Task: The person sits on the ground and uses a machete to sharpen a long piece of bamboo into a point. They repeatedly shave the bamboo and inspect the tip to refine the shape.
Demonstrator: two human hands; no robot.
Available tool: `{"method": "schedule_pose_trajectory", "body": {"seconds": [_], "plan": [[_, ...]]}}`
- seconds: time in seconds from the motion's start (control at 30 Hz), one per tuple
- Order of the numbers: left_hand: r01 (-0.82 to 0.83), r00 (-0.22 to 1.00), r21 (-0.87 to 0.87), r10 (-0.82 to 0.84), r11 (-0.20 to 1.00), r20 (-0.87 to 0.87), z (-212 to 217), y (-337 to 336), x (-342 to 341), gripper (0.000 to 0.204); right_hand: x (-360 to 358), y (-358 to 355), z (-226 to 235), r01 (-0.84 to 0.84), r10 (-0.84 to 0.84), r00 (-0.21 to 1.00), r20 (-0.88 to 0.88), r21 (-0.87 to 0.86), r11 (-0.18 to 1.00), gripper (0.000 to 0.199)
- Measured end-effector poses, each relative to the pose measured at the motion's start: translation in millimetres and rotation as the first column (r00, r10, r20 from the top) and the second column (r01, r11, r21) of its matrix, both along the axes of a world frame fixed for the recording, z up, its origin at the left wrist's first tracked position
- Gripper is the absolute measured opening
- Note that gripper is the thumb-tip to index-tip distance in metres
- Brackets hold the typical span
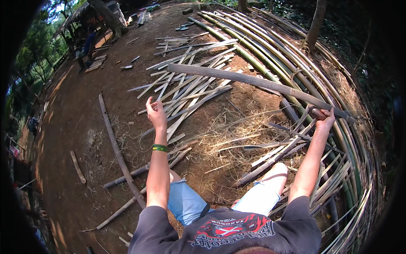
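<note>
My right hand (325, 119) is wrapped around a dark brown, rounded handle (316, 112), out at the right beside the bamboo poles. What the handle belongs to is hard to make out. A long, flat split bamboo piece (249, 79), grey-brown and slightly bowed, stretches from the upper middle to just past this hand. I cannot tell whether the hand touches it. My left hand (157, 113) is raised at centre left, its fingers loosely bent and apart, with nothing visible in them. Beyond it, a loose pile of pale bamboo slats (198, 86) lies on the ground.
Long green bamboo poles (270, 51) curve along the right side. Cut strips (275, 156) and straw-like shavings (228, 131) lie before my knees. A thin dark pole (116, 144) lies at left. A tree trunk (316, 25) stands at the upper right; a person (88, 44) is far left.
</note>
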State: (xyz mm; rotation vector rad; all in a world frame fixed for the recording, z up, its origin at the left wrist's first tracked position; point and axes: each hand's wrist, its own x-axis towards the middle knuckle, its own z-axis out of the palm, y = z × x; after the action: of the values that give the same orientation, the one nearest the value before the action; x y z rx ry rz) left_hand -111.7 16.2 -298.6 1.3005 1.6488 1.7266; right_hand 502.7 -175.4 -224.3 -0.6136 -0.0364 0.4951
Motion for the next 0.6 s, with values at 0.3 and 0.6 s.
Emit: {"method": "schedule_pose_trajectory", "body": {"seconds": [0.3, 0.6], "plan": [[0.675, 0.515, 0.320, -0.735, 0.665, 0.440, 81, -26, 83, 0.029, -22, 26, -11, -0.083, 0.083, 0.996, -0.027, -0.020, 0.996, 0.047], [0.641, 0.653, 0.246, -0.685, 0.727, 0.324, 99, -26, 78, 0.020, -26, 29, -21, -0.140, 0.139, 0.988, -0.071, -0.010, 0.990, 0.050]]}}
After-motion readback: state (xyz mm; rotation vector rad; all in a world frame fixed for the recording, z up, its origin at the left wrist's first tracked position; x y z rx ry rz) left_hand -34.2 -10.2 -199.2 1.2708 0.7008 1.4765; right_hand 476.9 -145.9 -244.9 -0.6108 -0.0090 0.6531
